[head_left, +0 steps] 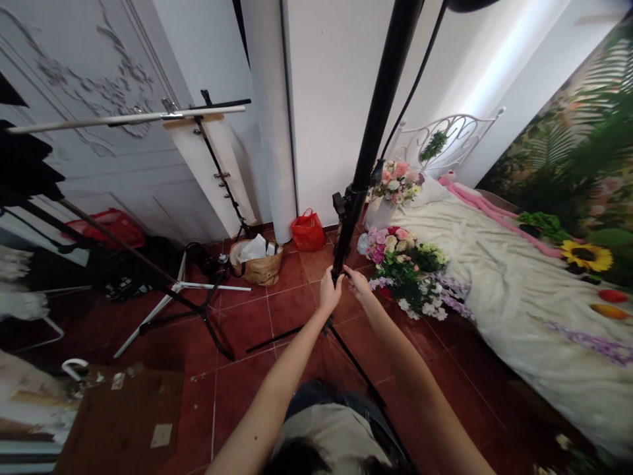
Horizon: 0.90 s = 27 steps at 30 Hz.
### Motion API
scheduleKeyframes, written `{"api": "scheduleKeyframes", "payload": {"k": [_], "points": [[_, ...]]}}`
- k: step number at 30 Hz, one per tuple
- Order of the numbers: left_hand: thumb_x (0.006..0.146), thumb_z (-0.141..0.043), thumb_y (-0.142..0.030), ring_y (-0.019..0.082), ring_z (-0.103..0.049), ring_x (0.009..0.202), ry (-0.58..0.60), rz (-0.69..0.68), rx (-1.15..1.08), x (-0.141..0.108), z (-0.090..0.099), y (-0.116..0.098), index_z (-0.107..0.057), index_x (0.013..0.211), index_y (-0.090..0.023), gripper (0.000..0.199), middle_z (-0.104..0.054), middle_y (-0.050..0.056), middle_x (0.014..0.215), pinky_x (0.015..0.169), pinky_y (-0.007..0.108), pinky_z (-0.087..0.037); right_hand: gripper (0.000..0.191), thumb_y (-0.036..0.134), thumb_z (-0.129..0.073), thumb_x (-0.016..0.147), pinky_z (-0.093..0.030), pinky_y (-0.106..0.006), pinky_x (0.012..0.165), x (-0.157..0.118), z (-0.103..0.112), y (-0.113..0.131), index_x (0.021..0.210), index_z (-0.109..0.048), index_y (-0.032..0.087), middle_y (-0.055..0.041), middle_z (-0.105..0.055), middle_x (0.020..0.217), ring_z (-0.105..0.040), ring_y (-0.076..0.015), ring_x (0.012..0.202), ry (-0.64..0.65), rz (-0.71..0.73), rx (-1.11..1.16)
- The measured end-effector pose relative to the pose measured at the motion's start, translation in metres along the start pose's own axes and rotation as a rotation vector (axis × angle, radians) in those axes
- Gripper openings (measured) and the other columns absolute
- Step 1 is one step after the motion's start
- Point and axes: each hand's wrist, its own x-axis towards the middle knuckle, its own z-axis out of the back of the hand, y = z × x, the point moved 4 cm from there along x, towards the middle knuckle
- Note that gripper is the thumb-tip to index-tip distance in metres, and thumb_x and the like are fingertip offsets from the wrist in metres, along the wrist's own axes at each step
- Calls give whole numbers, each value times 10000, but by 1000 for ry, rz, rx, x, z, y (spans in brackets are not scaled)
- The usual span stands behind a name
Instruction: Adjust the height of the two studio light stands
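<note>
A black light stand rises in front of me, leaning up to the right, with its legs spread on the red tiles. My left hand is wrapped round the lower part of its pole. On the right side of the pole, my right hand has its fingers closed at a small dark part, perhaps a knob. A black clamp collar sits on the pole above both hands. A black cable runs beside the upper pole.
Artificial flowers stand right of the pole, beside a bed with a cream cover. A red bag and a woven basket are on the floor ahead. Other stands are at left, near a cardboard box.
</note>
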Motion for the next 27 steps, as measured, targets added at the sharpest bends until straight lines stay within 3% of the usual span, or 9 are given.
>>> {"api": "scheduleKeyframes", "payload": {"k": [3,6,11,15,19,22,25,27], "points": [[899,-428,-404,218,-581,1044,-11,-4,24,-1,-1,-1,-430,1204,-203,366,-600,118,1136,903,369,-443,396,467,-705,680,-305,-216,363,-5,3,-6,568,-413,223,74,-403,392,-394,-86,366,-83,-83,75],[897,-431,-405,224,-604,987,-5,21,76,-2,-1,-2,-433,1192,-210,354,-620,114,1093,870,371,-453,348,454,-692,706,-360,-203,378,-18,5,-10,596,-473,206,48,-488,438,-431,-79,379,-121,-72,175],[883,-450,-428,237,-619,959,9,69,170,-3,-1,-4,-439,1181,-221,363,-634,111,1071,855,376,-456,260,412,-667,739,-449,-190,447,-50,13,-19,693,-581,172,-10,-612,581,-534,-85,459,15,-65,215],[869,-465,-450,253,-618,968,17,68,233,-4,0,-10,-457,1171,-209,387,-630,131,1085,848,380,-459,177,351,-638,771,-504,-210,550,-84,40,-31,787,-628,174,-25,-645,659,-600,-104,557,116,-64,206],[872,-458,-439,244,-592,1036,-34,66,279,-14,4,-19,-464,1192,-201,399,-605,133,1135,890,362,-449,169,324,-586,818,-529,-239,612,-132,88,-49,824,-645,166,-50,-669,723,-638,-122,611,192,-90,147],[892,-421,-346,238,-503,1183,-152,87,333,-36,-5,-24,-402,1273,-159,425,-532,165,1234,972,352,-405,177,318,-565,842,-532,-240,613,-170,137,-62,834,-645,161,-65,-682,750,-652,-126,626,157,-117,133],[861,-436,-235,280,-449,1239,-243,282,400,-74,-40,-22,-295,1338,-72,523,-420,245,1316,979,378,-399,175,289,-536,864,-524,-220,611,-206,195,-72,823,-638,153,-67,-684,745,-653,-113,618,24,-178,161],[824,-481,-206,310,-494,1185,-126,413,423,-106,-83,-21,-273,1336,-33,579,-402,289,1304,935,403,-426,184,275,-510,879,-518,-208,606,-229,234,-74,830,-634,149,-64,-683,748,-656,-107,624,-87,-195,202]]}}
